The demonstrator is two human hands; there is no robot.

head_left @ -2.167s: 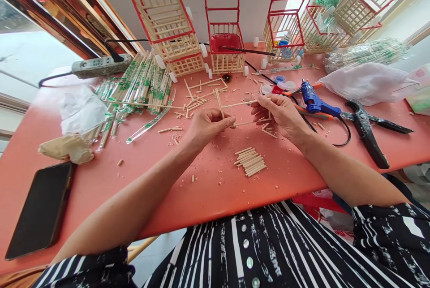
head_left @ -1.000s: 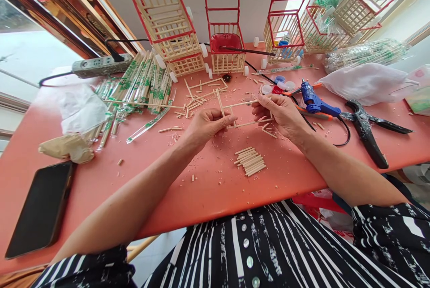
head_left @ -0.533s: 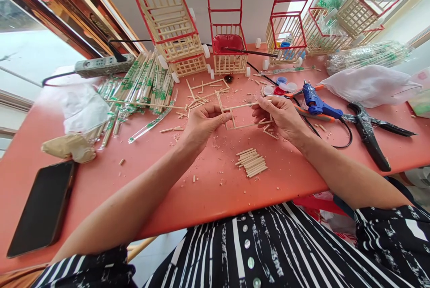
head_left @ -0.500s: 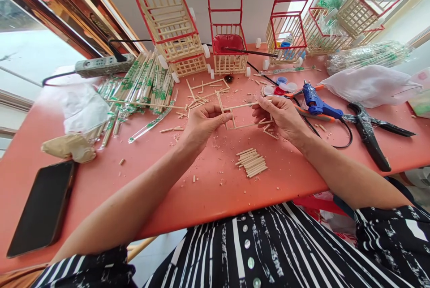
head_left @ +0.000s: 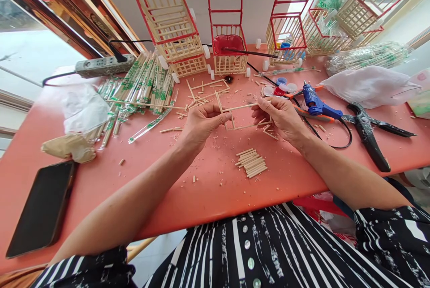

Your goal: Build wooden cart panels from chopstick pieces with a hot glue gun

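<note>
While the left hand (head_left: 208, 120) pinches the stick frame (head_left: 242, 106) at nine o'clock and the right hand (head_left: 278, 112) at three, each grip should be gentle so nothing bends.

A phone (head_left: 40, 209) and short sticks (head_left: 251, 162) lie on the reddish table (head_left: 201, 194).

No wording can be read with certainty. Green print is seen on the wrapped sticks (head_left: 144, 79), the clear-wrapped pack (head_left: 369, 55) and the crumpled plastic (head_left: 331, 3), but its characters are too small and blurred to be made out.
</note>
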